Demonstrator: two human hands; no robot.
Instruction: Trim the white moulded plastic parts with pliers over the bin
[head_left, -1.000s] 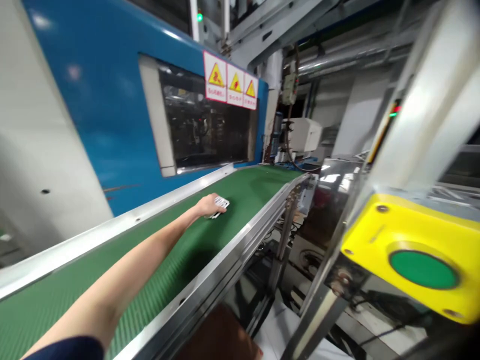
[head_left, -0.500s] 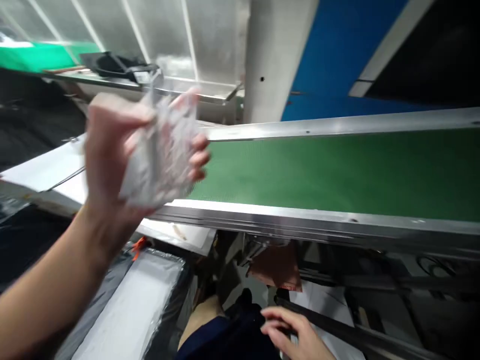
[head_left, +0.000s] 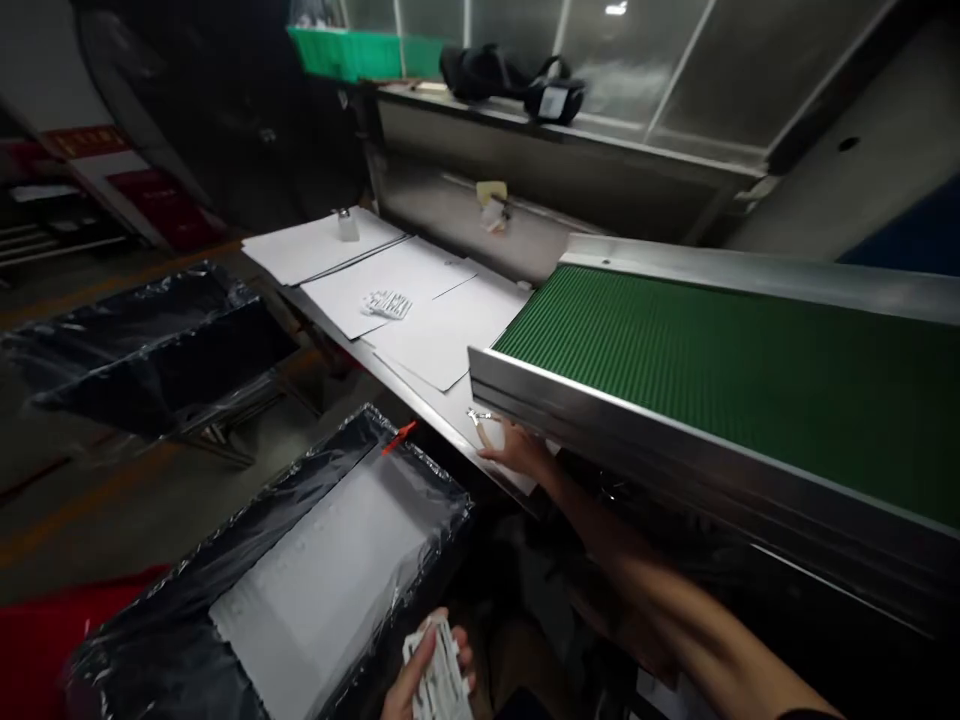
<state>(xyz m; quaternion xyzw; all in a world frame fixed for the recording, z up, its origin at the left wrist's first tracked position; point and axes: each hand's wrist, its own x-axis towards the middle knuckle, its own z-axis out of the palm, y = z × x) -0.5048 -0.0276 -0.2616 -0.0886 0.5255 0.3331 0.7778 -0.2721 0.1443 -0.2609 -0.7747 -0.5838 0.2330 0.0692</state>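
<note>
At the bottom edge of the view, the left hand [head_left: 429, 672] is closed around a small white plastic part [head_left: 442, 680], fingers wrapped on its near side. It hovers just beside a box [head_left: 187, 640] lined with black plastic film, where a flat white sheet [head_left: 322, 585] lies under clear wrap.

Higher and to the right, the right hand [head_left: 517, 452] reaches forward with its forearm stretched out from the lower right corner. Its fingers lie flat and together on the edge of a steel table [head_left: 450, 415], just under the near end of a green conveyor belt [head_left: 750, 370]. A tiny pale piece [head_left: 478, 416] sits at the fingertips; whether the hand pinches it cannot be told.

White papers [head_left: 420, 300] cover the table. On them, well apart from both hands, lies another white part [head_left: 388, 303], and a small metal object [head_left: 347, 224] stands farther back. A second black-lined box [head_left: 150, 340] stands to the left on the floor. Behind the table a ledge carries a black bag [head_left: 495, 72] and a green tray [head_left: 352, 52].
</note>
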